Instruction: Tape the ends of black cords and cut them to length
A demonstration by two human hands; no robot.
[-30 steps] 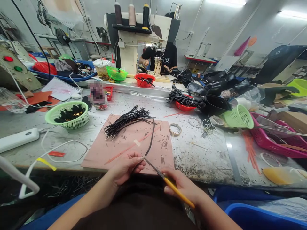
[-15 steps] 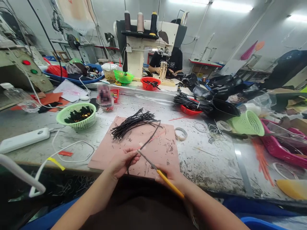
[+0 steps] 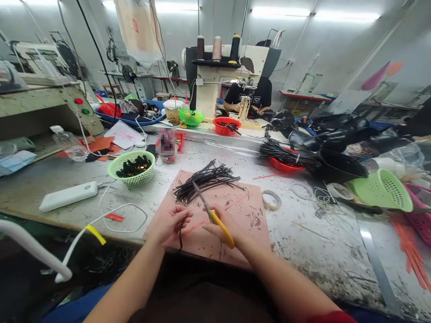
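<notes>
My left hand [image 3: 173, 224] is pinched closed on a thin dark cord [image 3: 181, 241], whose end hangs below the fingers over the near edge of a pink mat. In my right hand [image 3: 220, 231] are yellow-handled scissors [image 3: 202, 197], their metal blades pointing up and left. A bundle of black cords [image 3: 208, 179] lies on the far part of the pink mat [image 3: 240, 211], just beyond both hands; the blade tips appear in front of it. Dark scraps are scattered over the mat.
A green basket of black pieces [image 3: 148, 172] stands left, near a white power bank [image 3: 69, 196] and a white cable. Tape rolls [image 3: 276, 200] lie right of the mat; behind them, a red bowl [image 3: 283, 166] bears more black cords. Across the table, a person sits behind a sewing machine [image 3: 207, 89].
My right hand has turned the scissors, lifting the blades away from the left hand. The long cord that stretched from the left hand toward the bundle no longer shows there. The view has shifted left.
</notes>
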